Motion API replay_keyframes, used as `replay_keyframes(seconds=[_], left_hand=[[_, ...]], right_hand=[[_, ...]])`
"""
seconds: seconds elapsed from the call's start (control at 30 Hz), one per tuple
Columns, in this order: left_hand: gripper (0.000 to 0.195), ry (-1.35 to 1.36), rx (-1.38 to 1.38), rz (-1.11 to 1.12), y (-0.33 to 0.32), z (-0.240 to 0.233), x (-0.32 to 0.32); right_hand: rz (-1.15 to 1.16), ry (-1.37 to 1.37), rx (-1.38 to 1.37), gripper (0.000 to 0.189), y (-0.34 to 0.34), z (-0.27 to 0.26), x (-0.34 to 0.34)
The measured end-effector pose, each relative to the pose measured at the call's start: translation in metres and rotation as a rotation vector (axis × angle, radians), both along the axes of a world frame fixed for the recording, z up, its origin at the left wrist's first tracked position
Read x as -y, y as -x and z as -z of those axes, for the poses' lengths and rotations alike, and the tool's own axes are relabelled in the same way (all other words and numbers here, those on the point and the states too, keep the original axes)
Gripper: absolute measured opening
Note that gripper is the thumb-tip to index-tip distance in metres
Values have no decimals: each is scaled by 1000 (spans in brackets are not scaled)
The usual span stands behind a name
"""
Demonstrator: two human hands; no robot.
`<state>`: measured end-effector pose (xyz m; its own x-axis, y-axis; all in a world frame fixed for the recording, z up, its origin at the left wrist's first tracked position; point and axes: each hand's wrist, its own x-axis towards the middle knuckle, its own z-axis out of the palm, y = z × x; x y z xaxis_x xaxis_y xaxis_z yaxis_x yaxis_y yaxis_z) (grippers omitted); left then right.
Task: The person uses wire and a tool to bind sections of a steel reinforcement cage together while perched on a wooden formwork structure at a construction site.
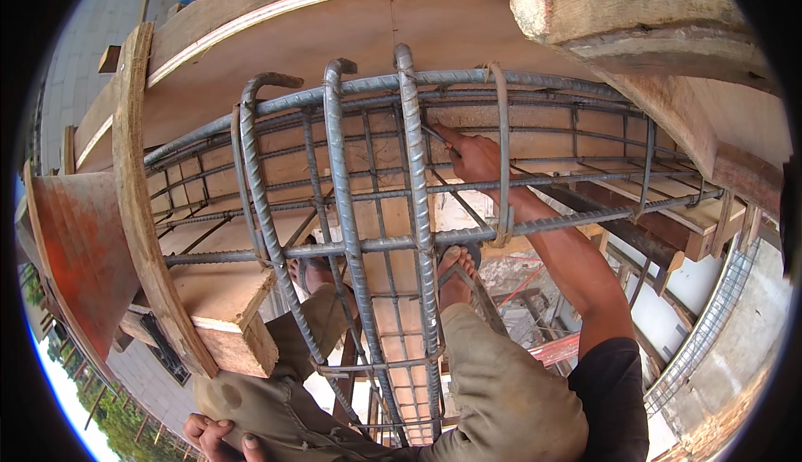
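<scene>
My right hand [474, 156] reaches inside a steel rebar cage, its fingers closed round the end of a thin dark metal rod or tool [437, 133]; its exact kind cannot be told. The forearm passes behind a thick ribbed bar [564, 219] and beside a stirrup [503, 149]. Hooked vertical bars [410, 117] stand left of the hand, crossing the long horizontal bars. My left hand [219, 437] rests on my left knee at the bottom left, with only its fingers in view and nothing visible in them.
Plywood formwork [351, 29] backs the cage. A wooden batten [135, 180] stands at left, and a heavy timber [633, 17] juts in at top right. My sandalled feet [460, 261] are below the cage, with gaps down to a lower level. Another rebar cage [720, 318] lies at far right.
</scene>
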<state>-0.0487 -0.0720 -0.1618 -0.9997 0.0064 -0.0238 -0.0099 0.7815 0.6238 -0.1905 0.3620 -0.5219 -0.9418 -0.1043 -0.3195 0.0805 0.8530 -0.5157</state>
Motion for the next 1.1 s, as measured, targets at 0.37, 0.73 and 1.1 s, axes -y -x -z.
replay_keyframes(seconds=[0.37,0.73,1.1], left_hand=[[29,-4,12,-9,0,-1,0],[35,120,18,-74,-14,7,18],[28,33,-11,11,1,-1,-2]], right_hand=[[-33,-109,-117,60,-5,17,-11],[-2,-47,77,58,3,-23,8],[-22,-277,-20,60,0,-9,17]])
